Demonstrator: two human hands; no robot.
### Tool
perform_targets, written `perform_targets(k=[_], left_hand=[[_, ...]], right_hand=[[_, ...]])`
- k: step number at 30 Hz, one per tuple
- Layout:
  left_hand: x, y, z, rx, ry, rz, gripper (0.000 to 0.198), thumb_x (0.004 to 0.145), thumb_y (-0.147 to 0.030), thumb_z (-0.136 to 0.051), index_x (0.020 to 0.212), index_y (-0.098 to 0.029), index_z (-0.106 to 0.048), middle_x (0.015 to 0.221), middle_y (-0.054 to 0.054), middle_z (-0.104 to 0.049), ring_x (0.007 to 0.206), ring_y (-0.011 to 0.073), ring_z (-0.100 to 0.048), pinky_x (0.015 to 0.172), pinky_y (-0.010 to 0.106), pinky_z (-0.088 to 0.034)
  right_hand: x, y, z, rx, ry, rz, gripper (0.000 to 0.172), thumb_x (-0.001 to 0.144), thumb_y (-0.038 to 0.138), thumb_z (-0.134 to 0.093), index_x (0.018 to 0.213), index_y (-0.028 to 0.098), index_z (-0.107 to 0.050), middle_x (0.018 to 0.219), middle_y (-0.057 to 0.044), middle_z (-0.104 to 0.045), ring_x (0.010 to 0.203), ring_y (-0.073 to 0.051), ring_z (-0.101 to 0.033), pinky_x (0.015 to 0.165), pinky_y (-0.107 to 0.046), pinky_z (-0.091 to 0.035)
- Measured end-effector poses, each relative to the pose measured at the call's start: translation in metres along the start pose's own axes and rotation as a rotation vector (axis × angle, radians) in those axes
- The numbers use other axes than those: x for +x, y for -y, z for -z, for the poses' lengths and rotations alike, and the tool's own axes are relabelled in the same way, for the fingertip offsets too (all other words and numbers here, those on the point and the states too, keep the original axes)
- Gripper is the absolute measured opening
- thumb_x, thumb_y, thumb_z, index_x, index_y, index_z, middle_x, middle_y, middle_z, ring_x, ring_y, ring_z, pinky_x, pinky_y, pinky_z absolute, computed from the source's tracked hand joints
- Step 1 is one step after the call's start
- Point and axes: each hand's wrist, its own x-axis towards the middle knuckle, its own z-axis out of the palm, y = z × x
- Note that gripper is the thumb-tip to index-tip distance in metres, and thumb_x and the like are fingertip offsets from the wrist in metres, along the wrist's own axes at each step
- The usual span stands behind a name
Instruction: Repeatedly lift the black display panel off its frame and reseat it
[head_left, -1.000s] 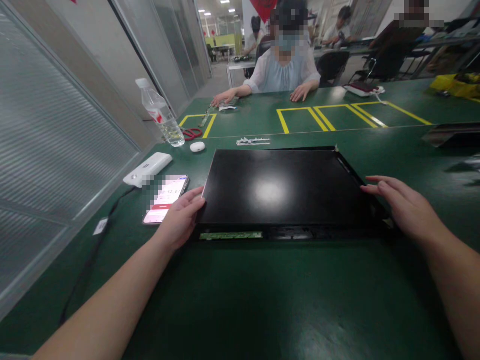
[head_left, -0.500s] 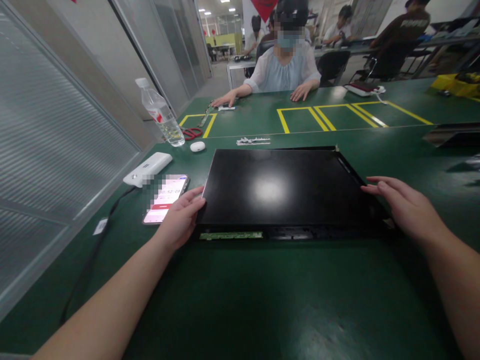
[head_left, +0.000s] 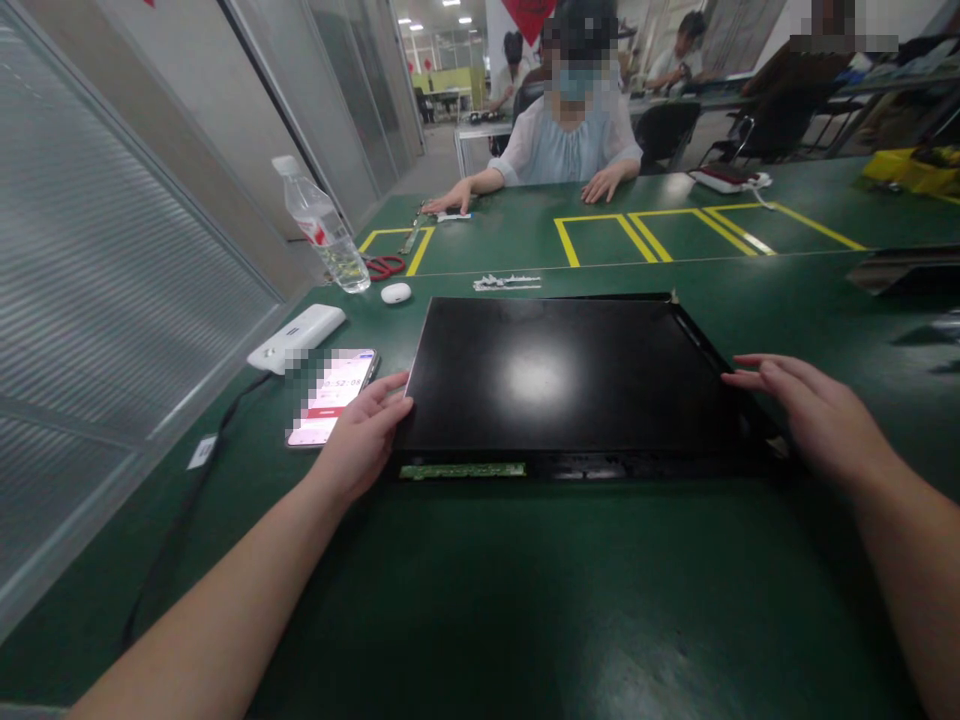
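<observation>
1. The glossy black screen panel is at the centre of the frame, lying flat within a black tray on the green table.
2. My left hand, left of centre, is nearly closed at the panel's left edge, thumb over the border, fingers curled beside it; how tightly they pinch is hidden.
3. My right hand, right of centre, is half open, fingertips at the tray's right side. I can't tell whether they grip or merely rest.
4. I judge the panel thin, stiff and fairly light, its smooth face slippery and easily smudged or cracked.
5. I'd hold it by opposite side edges, supporting evenly from beneath, never pressing the middle.
6. The green circuit strip along the lower edge looks delicate; I'd keep my fingers off it.
</observation>
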Motion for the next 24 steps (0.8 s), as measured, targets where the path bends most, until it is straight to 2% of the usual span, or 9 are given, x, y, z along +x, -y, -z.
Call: perform_targets(k=[2, 4, 6, 9, 12, 20, 24], left_hand=[[0.002, 0.002, 0.003, 0.021, 0.027, -0.041, 0.047, 0.078, -0.017, -0.078, 0.124, -0.019, -0.07, 0.1, 0.006, -0.084, 0.093, 0.0254, -0.08, 0.077, 0.033, -0.064], [0.004, 0.005, 0.007, 0.058, 0.059, -0.115, 0.049, 0.074, -0.025, -0.084, 0.121, -0.02, -0.072, 0.109, 0.007, -0.083, 0.107, 0.0293, -0.078, 0.095, 0.041, -0.062], [0.006, 0.007, 0.011, 0.122, 0.082, -0.207, 0.052, 0.071, -0.032, -0.088, 0.12, -0.02, -0.074, 0.122, 0.01, -0.08, 0.124, 0.0327, -0.07, 0.111, 0.047, -0.052], [0.01, 0.009, 0.017, 0.28, 0.074, -0.316, 0.055, 0.07, -0.038, -0.089, 0.12, -0.02, -0.076, 0.144, 0.012, -0.069, 0.145, 0.0366, -0.053, 0.124, 0.052, -0.038], [0.013, 0.011, 0.022, 0.422, 0.048, -0.372, 0.056, 0.069, -0.043, -0.088, 0.119, -0.02, -0.077, 0.157, 0.013, -0.058, 0.152, 0.0384, -0.044, 0.127, 0.053, -0.033], [0.022, 0.021, 0.031, 0.626, 0.101, -0.362, 0.061, 0.076, -0.053, -0.081, 0.127, -0.02, -0.076, 0.161, 0.016, -0.05, 0.151, 0.0386, -0.045, 0.124, 0.052, -0.037], [0.026, 0.023, 0.034, 0.717, 0.106, -0.388, 0.063, 0.078, -0.054, -0.078, 0.131, -0.02, -0.075, 0.161, 0.016, -0.049, 0.15, 0.0388, -0.045, 0.123, 0.053, -0.038]], right_hand=[[0.0, 0.001, 0.0, 0.013, -0.004, -0.011, 0.048, 0.082, 0.061, -0.051, 0.107, 0.028, -0.074, 0.105, -0.009, -0.08, 0.125, -0.034, -0.065, 0.107, -0.054, -0.049], [0.0, 0.002, 0.0, 0.019, -0.004, -0.016, 0.046, 0.082, 0.061, -0.051, 0.106, 0.028, -0.074, 0.105, -0.009, -0.081, 0.125, -0.034, -0.065, 0.107, -0.054, -0.049], [0.0, 0.003, 0.0, 0.013, -0.005, -0.02, 0.045, 0.083, 0.06, -0.05, 0.105, 0.028, -0.074, 0.105, -0.008, -0.08, 0.123, -0.034, -0.066, 0.107, -0.054, -0.049], [-0.001, 0.005, 0.0, 0.006, -0.013, -0.028, 0.045, 0.082, 0.059, -0.05, 0.104, 0.028, -0.074, 0.104, -0.008, -0.081, 0.122, -0.034, -0.066, 0.108, -0.054, -0.048], [-0.001, 0.005, 0.0, 0.008, -0.021, -0.024, 0.046, 0.081, 0.06, -0.051, 0.103, 0.028, -0.075, 0.103, -0.009, -0.081, 0.123, -0.035, -0.065, 0.108, -0.055, -0.048], [0.001, 0.001, 0.002, 0.013, 0.015, 0.003, 0.045, 0.08, 0.062, -0.053, 0.101, 0.029, -0.075, 0.104, -0.008, -0.081, 0.125, -0.036, -0.066, 0.115, -0.058, -0.041], [0.001, 0.005, 0.001, 0.135, 0.024, -0.057, 0.039, 0.079, 0.056, -0.055, 0.095, 0.027, -0.075, 0.098, -0.009, -0.081, 0.122, -0.035, -0.068, 0.118, -0.056, -0.04]])
